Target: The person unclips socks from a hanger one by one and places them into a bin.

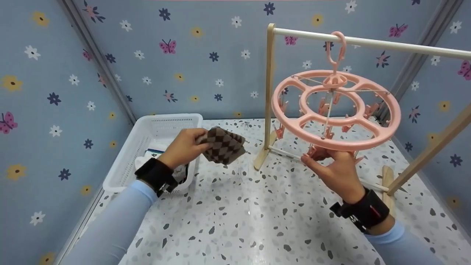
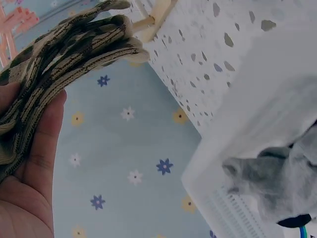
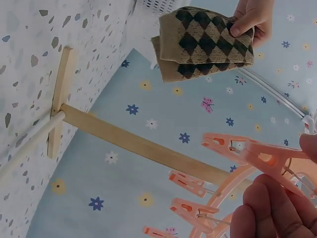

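A folded pair of brown argyle socks is pinched between the thumb and fingers of my left hand, which is just right of the white basket. Folded layers of the socks stand out past the fingers in the left wrist view. My right hand is under the rim of a round pink clip hanger. It pinches a pink clothespin between thumb and fingers, clearest in the right wrist view. In that view the socks are apart from the clothespin.
The hanger hangs by its hook from a white rod on a wooden stand. Several other clothespins dangle below the ring. The white basket at left holds grey and white cloth items. Patterned walls enclose the speckled table.
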`<act>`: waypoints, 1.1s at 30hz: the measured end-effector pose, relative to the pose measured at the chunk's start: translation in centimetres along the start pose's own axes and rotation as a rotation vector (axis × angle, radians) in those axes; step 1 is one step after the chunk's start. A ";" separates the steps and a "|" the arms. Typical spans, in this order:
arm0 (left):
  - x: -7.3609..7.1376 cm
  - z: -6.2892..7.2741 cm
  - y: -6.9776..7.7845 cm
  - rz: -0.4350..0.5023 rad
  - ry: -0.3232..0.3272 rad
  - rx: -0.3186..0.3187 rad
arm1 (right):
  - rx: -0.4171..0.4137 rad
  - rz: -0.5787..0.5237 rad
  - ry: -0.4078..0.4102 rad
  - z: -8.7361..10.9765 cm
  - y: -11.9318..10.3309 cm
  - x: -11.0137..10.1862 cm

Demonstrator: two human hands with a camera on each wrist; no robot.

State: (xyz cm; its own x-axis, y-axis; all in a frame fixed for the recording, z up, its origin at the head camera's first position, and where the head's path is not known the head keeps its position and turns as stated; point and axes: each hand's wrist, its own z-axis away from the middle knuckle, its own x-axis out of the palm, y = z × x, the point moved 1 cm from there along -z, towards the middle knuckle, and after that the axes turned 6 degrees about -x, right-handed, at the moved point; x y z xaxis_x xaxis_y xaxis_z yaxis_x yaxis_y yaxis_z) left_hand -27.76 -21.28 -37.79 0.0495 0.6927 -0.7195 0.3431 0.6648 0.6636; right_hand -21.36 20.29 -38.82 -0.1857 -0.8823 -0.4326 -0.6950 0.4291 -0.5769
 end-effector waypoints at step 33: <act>-10.9 4.1 -12.6 -0.346 0.287 -0.303 | -0.011 -0.002 0.007 0.0 0.1 0.1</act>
State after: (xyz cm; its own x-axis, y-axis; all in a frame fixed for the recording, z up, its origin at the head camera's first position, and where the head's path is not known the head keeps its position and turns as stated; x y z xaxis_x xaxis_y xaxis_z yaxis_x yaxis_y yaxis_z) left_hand -28.78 -38.33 -39.13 -0.2911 0.4395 -0.8498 0.0063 0.8891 0.4576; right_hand -21.47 20.25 -38.93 -0.1888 -0.8846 -0.4265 -0.7028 0.4251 -0.5704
